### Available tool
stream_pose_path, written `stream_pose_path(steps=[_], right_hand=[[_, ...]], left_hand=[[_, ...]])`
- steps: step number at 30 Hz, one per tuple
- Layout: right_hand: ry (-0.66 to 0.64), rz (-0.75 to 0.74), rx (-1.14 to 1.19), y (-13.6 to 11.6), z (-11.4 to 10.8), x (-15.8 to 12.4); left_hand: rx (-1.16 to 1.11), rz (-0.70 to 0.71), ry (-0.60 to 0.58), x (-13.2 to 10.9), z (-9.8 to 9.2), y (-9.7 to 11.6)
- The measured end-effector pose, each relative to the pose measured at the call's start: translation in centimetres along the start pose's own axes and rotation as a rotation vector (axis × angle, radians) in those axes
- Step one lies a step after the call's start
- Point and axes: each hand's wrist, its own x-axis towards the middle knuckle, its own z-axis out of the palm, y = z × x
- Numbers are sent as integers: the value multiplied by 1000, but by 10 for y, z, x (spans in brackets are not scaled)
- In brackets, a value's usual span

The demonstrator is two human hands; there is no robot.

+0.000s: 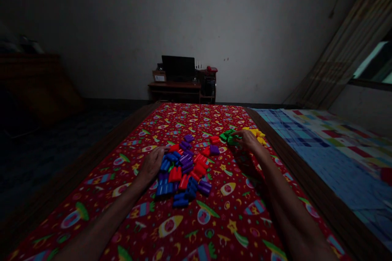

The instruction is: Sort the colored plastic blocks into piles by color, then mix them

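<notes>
A mixed pile of plastic building blocks lies on the red cloth, with a purple block (186,160), a red block (175,174) and a blue block (164,188) among several of each colour. My left hand (152,163) rests at the pile's left edge, fingers stretched out beside the blue and red pieces. Farther right, my right hand (248,139) has its fingertips around a green block (233,140) in a small green group. Just beyond that hand is a group of yellow blocks (259,135), partly hidden by it.
The red cloth (226,220), printed with rockets, covers a long surface with brown edges (303,179). Blue plaid and patchwork bedding (309,142) lies to the right. A desk (174,86) with a dark monitor (178,68) stands against the far wall.
</notes>
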Motion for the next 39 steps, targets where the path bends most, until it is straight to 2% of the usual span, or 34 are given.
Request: stream_pose_path(steps=[5, 8, 11, 17, 20, 23, 25, 28, 30, 32, 34, 39], right_hand=[[161, 26, -75, -9, 2, 1], [182, -34, 2, -28, 2, 1], [79, -189, 132, -59, 10, -4], [-269, -603, 301, -116, 32, -26], [-319, -716, 365, -134, 39, -37], [-287, -808, 336, -143, 49, -44], [-260, -763, 226, -144, 56, -46], [-239, -578, 43, -134, 62, -44], [-223, -487, -39, -125, 62, -41], [-219, -471, -74, -119, 60, -39], [-226, -516, -61, -118, 60, -41], [-136, -571, -12, -138, 73, -51]], left_hand=[[-21, -13, -11, -1, 1, -1], [-17, -7, -11, -1, 1, -1], [-4, -3, -17, 0, 0, -2], [9, 13, -11, 2, 2, -3], [19, 21, -7, 1, 2, -1], [13, 60, -42, -1, 1, 4], [-3, 114, -111, -4, 0, 8], [-13, 194, -225, -7, 0, 12], [-15, 235, -260, -7, 1, 11], [-15, 239, -252, -5, 4, 9], [-4, 196, -204, -3, 6, 7], [52, 115, -118, 0, 9, 4]])
